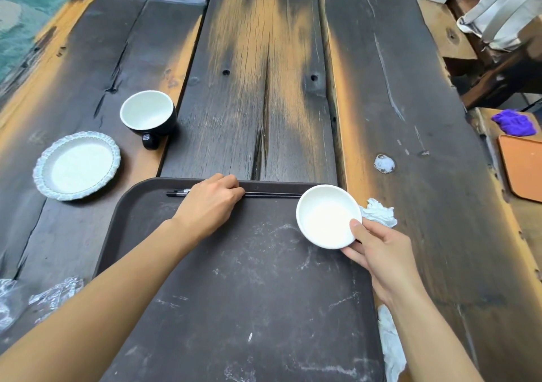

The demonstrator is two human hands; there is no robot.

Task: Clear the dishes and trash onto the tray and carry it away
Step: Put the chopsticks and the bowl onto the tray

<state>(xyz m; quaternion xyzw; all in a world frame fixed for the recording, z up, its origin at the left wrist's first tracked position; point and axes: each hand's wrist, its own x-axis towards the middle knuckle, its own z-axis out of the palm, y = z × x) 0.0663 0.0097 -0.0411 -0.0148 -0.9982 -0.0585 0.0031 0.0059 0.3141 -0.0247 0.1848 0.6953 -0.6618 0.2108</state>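
On tray [234, 308] | left fingers [231, 186] curled over chopsticks [272, 195] | right fingers [356, 226] pinching bowl [325, 215] rim

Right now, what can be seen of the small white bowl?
The bowl is small, round, plain white and empty, seemingly glazed ceramic, with a smooth rim. It sits upright or slightly tilted over the far right corner of the tray; whether it rests there or is lifted is unclear. The right hand grips its near right rim, thumb inside, fingers beneath. The chopsticks end by its left edge, and a crumpled napkin lies just behind it.
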